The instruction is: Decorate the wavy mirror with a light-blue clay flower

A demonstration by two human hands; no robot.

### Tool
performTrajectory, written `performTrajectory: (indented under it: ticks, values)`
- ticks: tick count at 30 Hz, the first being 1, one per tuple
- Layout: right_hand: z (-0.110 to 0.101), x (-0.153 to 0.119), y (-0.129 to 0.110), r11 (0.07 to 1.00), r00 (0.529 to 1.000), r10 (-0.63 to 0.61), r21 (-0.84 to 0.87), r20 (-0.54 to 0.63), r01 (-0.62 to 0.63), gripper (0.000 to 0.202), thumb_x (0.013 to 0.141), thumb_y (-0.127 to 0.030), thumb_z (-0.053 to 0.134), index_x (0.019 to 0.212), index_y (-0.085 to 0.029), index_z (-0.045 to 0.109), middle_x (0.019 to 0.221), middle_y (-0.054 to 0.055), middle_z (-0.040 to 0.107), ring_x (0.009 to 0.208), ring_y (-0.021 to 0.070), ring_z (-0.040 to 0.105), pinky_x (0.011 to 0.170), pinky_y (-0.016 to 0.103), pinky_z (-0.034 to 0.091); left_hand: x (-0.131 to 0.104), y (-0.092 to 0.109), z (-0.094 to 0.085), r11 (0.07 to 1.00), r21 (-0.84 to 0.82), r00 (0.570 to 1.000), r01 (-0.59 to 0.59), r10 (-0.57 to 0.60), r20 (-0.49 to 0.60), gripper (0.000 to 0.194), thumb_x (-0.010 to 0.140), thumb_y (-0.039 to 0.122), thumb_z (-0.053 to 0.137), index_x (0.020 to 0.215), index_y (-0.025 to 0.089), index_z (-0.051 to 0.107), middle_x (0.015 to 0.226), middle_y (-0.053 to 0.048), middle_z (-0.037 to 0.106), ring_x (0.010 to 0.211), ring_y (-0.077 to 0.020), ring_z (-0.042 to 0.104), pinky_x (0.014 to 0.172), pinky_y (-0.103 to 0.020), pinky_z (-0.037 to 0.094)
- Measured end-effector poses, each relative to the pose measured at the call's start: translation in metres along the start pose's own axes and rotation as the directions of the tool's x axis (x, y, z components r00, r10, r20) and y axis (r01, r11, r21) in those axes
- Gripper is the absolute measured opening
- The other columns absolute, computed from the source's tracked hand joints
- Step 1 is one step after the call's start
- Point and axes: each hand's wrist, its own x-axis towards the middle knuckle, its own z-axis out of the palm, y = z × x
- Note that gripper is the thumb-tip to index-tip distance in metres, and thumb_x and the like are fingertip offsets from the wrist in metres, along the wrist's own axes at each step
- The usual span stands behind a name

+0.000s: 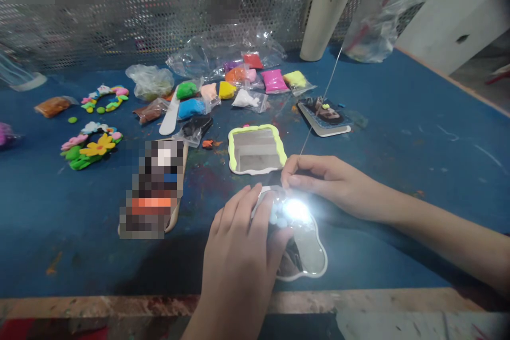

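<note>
A wavy-edged mirror with a white rim [323, 260] lies near the table's front edge. Across its left part rests my left hand [239, 239], fingers bent over the rim and thumb on the glass, holding it. Small pale blue clay pieces [281, 220] sit on the mirror beside the thumb; a bright glare hides part of them. At the mirror's top edge my right hand [319, 175] is closed in a pinch on a thin metal needle-like rod [324, 94], which points up and away. The rod's lower tip is hidden by fingers and glare.
Behind stands another mirror [255, 150] edged in yellow clay. A phone [159, 186] lies left, with two clay flower rings [99, 146] beyond. Several clay packets [274, 81], a white spatula [170, 111], a small decorated booklet [326, 117] and a tall cup [329, 10] fill the back.
</note>
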Motion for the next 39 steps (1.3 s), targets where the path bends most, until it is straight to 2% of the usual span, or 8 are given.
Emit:
performTrajectory:
  ticks: [12, 21, 28, 39]
  values:
    - [0.0001, -0.0021, -0.0002, 0.999, 1.000, -0.007, 0.035, 0.003, 0.007, 0.021, 0.092, -0.033, 0.049, 0.078, -0.017, 0.054, 0.075, 0.001, 0.055, 0.066, 0.0112, 0.049, 0.062, 0.024, 0.043, 0.0002, 0.0001, -0.0008, 1.000, -0.003, 1.000, 0.001, 0.000, 0.014, 0.034, 0.091, 0.029, 0.053, 0.117, 0.008, 0.055, 0.116, -0.019, 0.064, 0.109, -0.0331, 0.058, 0.083, -0.051, 0.052]
    - [0.0008, -0.0017, -0.0010, 1.000, 1.000, 0.018, -0.014, -0.004, -0.018, 0.020, 0.092, -0.031, 0.047, 0.080, -0.017, 0.055, 0.077, 0.001, 0.055, 0.068, 0.0119, 0.050, 0.063, 0.025, 0.043, 0.0006, 0.0003, -0.0010, 1.000, -0.004, 1.000, 0.000, 0.000, 0.011, 0.034, 0.091, 0.029, 0.054, 0.117, 0.007, 0.055, 0.116, -0.019, 0.064, 0.108, -0.0334, 0.058, 0.082, -0.052, 0.052]
    - [0.0006, -0.0025, 0.0038, 0.999, 0.999, -0.041, 0.013, -0.032, 0.042, 0.021, 0.092, -0.033, 0.049, 0.079, -0.018, 0.056, 0.076, 0.000, 0.057, 0.066, 0.0111, 0.051, 0.061, 0.024, 0.043, -0.0005, 0.0004, -0.0005, 1.000, 0.002, 1.000, -0.002, 0.002, 0.002, 0.034, 0.090, 0.030, 0.054, 0.117, 0.007, 0.056, 0.116, -0.019, 0.064, 0.108, -0.0334, 0.059, 0.082, -0.052, 0.052]
    - [0.0000, -0.0025, -0.0013, 1.000, 1.000, -0.002, -0.021, 0.000, 0.002, 0.019, 0.092, -0.030, 0.047, 0.080, -0.018, 0.054, 0.076, 0.000, 0.056, 0.067, 0.0117, 0.051, 0.063, 0.024, 0.043, -0.0002, 0.0003, -0.0006, 1.000, 0.007, 1.000, -0.005, 0.005, 0.004, 0.033, 0.091, 0.029, 0.053, 0.117, 0.009, 0.055, 0.116, -0.018, 0.065, 0.109, -0.0318, 0.059, 0.084, -0.050, 0.052]
